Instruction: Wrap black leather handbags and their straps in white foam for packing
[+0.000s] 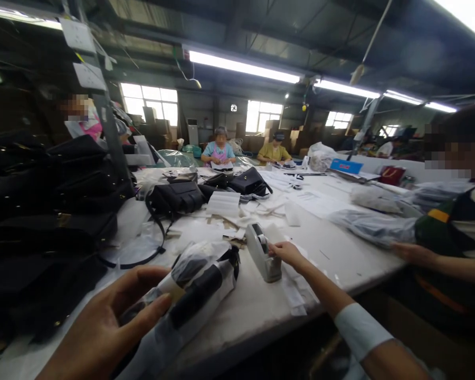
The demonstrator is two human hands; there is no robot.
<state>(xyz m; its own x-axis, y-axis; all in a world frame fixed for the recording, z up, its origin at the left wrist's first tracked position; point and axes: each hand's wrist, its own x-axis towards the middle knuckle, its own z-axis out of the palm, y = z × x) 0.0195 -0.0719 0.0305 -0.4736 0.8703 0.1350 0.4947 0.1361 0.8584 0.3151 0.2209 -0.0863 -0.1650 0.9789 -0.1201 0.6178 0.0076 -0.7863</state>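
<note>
My left hand point(114, 311) curls its thumb and fingers around a bundle point(200, 295), a dark strap-like piece wrapped in white paper and clear plastic, at the table's near edge. The bundle's far end points away from me and rests by the table top. To its right stands a grey tape dispenser point(258, 256) with a roll of tape point(262, 241) in it. My right hand point(287, 253) is at the side of the dispenser, its fingertips pinched together on the tape; the tape end itself is too small to make out.
Black bags are stacked high on the left point(43, 227). Further back lie a black handbag point(178, 196), paper sheets point(224, 203) and a blue box point(346, 166). A co-worker's hand point(415, 256) holds a plastic-wrapped item point(372, 224) at right. Two people sit across the table.
</note>
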